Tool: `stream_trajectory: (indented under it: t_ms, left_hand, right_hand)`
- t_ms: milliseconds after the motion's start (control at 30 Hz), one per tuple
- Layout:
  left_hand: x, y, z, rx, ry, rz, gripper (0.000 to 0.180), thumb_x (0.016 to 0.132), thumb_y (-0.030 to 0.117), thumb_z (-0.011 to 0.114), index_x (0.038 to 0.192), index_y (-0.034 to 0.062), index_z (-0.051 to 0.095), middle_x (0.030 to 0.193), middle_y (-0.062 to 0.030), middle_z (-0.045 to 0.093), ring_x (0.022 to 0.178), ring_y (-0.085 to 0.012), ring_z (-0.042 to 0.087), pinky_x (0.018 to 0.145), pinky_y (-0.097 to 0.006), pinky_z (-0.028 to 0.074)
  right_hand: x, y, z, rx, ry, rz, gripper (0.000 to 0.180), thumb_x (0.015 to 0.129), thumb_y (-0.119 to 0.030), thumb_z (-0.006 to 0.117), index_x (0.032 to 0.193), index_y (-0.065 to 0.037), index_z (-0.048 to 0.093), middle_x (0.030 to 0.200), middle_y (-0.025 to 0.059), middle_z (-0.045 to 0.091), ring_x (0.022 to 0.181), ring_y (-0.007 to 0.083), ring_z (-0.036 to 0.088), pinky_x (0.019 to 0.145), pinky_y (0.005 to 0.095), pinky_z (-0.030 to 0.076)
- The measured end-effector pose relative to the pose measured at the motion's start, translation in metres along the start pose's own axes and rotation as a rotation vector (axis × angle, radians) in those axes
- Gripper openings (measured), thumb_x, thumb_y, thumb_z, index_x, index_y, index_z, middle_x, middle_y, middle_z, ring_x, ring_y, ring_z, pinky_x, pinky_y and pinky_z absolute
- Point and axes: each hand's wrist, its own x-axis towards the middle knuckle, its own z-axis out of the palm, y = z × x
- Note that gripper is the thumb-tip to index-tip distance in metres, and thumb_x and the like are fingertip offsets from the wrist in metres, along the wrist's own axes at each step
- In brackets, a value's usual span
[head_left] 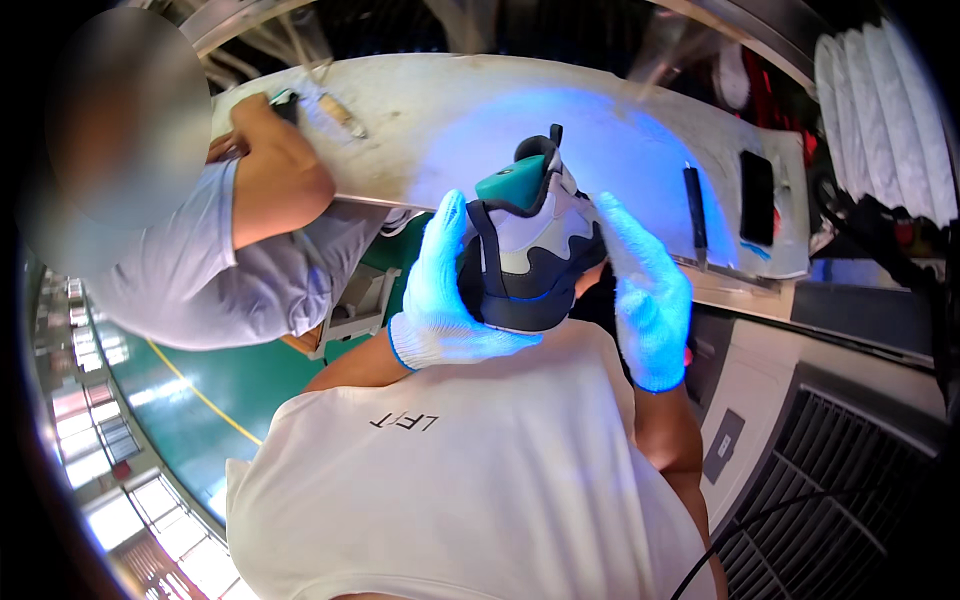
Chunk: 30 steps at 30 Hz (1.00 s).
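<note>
A grey, white and black sports shoe (545, 235) is held over the near edge of the bench, its heel turned toward me. A teal insert (510, 183) fills its collar. My left hand (445, 290), in a white knit glove lit blue, grips the heel and sole from the left, thumb side raised along the upper. On the shoe's other side, my gloved right hand (650, 295) has its fingers stretched out, tips close to the upper. Whether those tips touch it I cannot tell.
Blue light falls on the pale bench (400, 130). To the right lie a black pen-like tool (695, 208) and a black phone (757, 197). At left sits another person (270, 190), forearm on the bench near a yellowish tool (343, 115). White ribbed ducting (880, 125) hangs at far right.
</note>
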Motion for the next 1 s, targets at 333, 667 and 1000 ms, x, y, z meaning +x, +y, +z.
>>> stream_trajectory:
  t_ms: [333,667,1000]
  left_hand:
    - [-0.007,0.019,-0.006,0.284,0.034,-0.011,0.099,0.061,0.021,0.105,0.152,0.0108,0.068,0.141,-0.024,0.06,0.114,-0.036,0.076,0.095,-0.045,0.064]
    - [0.001,0.021,-0.026,0.3,-0.055,-0.017,0.105,0.068,0.024,0.104,0.161,0.0152,0.055,0.151,-0.0236,0.055,0.121,-0.0383,0.07,0.098,-0.045,0.062]
    - [0.027,0.03,-0.04,0.409,-0.236,-0.249,0.12,0.063,0.02,0.102,0.169,0.0162,0.046,0.155,-0.023,0.052,0.132,-0.0434,0.064,0.106,-0.047,0.059]
  right_hand:
    - [0.018,0.019,0.048,-0.604,-0.149,-0.172,0.092,0.082,-0.032,0.093,0.162,-0.004,0.059,0.177,0.0247,0.042,0.169,0.0431,0.031,0.14,0.0532,0.014]
    - [0.074,0.049,-0.118,-0.951,0.614,-0.359,0.064,0.099,-0.026,0.086,0.156,-0.005,0.065,0.146,0.0236,0.07,0.135,0.0327,0.068,0.117,0.0479,0.052]
    - [0.086,0.092,-0.183,-1.232,0.302,-0.099,0.065,0.102,-0.026,0.078,0.161,-0.01,0.055,0.127,0.0248,0.076,0.112,0.0414,0.077,0.095,0.0481,0.062]
